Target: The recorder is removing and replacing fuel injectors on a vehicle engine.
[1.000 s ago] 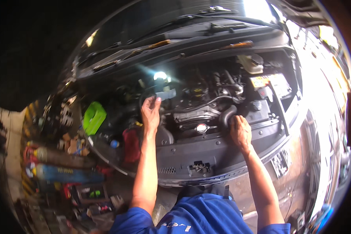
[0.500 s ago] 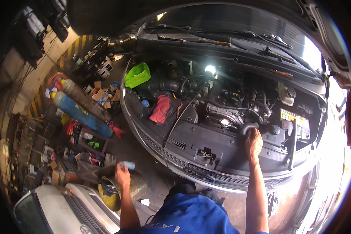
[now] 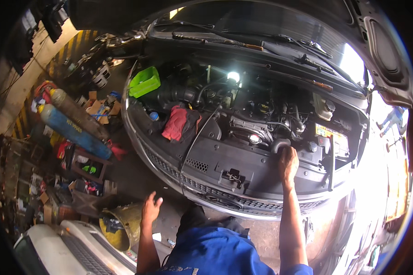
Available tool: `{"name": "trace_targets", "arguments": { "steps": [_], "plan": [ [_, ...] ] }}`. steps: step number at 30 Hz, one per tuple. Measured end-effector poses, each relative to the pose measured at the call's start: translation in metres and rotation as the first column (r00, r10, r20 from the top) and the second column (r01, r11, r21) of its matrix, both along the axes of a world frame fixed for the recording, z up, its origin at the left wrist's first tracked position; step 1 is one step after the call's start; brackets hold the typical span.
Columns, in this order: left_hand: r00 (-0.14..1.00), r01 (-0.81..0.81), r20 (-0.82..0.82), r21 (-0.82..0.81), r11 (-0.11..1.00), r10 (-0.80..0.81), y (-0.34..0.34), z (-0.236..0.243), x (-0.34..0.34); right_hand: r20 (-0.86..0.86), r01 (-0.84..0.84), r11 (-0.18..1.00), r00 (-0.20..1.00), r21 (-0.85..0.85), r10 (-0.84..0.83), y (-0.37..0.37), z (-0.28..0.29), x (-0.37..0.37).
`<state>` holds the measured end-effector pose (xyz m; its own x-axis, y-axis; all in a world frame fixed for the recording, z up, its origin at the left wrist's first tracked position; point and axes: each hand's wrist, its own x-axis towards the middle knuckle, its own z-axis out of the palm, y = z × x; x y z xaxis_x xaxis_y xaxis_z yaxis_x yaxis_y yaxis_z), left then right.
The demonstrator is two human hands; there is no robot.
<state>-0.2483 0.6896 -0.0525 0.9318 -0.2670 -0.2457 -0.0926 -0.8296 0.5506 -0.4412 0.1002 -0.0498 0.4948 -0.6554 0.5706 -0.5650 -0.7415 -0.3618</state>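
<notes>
My right hand [image 3: 288, 162] is closed on a curved black hose [image 3: 277, 145] at the front right of the car's engine bay, right of the radiator cap [image 3: 255, 139]. My left hand [image 3: 151, 206] hangs outside the front bumper with its fingers apart and nothing visible in it, over the floor near a yellow drum [image 3: 128, 229]. On the left side of the engine bay sit a green tray [image 3: 144, 81] and a red-and-black cloth [image 3: 176, 123]. A lit work lamp [image 3: 233, 76] shines at the back, and a battery [image 3: 337, 144] is at the right.
The raised hood [image 3: 383, 55] arches overhead. On the left floor lie blue [image 3: 73, 130] and grey [image 3: 80, 114] gas cylinders among boxes, tools and clutter. A white vehicle [image 3: 82, 252] is at the lower left. A person's legs [image 3: 390, 119] show at the far right.
My left hand moved out of the engine bay and down; the small light-blue object it held is no longer in it. My right hand stays on the hose. The view has shifted.
</notes>
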Motion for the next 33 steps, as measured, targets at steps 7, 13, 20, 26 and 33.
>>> {"name": "trace_targets", "arguments": {
  "steps": [7, 13, 20, 26, 33],
  "plan": [
    [0.784, 0.407, 0.587, -0.237, 0.882, -0.204, -0.148, 0.111, 0.126, 0.490, -0.152, 0.967, 0.871, 0.205, 0.033, 0.111, 0.101, 0.067],
    [0.653, 0.552, 0.694, -0.162, 0.818, -0.303, -0.232, 0.088, 0.208, 0.300, -0.443, 0.862, 0.880, 0.246, 0.367, 0.221, 0.118, 0.193],
    [0.569, 0.711, 0.609, -0.028, 0.702, -0.552, -0.203, 0.053, 0.242, 0.147, -0.539, 0.749, 0.837, 0.384, 0.527, 0.271, 0.075, 0.328],
    [0.556, 0.714, 0.553, 0.065, 0.697, -0.621, -0.198, 0.066, 0.250, -0.166, -0.488, 0.841, 0.832, 0.234, 0.529, 0.291, 0.080, 0.306],
    [0.707, 0.695, 0.577, -0.456, 0.556, -0.410, -0.233, 0.132, 0.329, 0.216, 0.041, 0.984, 0.973, 0.176, -0.079, 0.218, 0.104, 0.214]
  ]
}}
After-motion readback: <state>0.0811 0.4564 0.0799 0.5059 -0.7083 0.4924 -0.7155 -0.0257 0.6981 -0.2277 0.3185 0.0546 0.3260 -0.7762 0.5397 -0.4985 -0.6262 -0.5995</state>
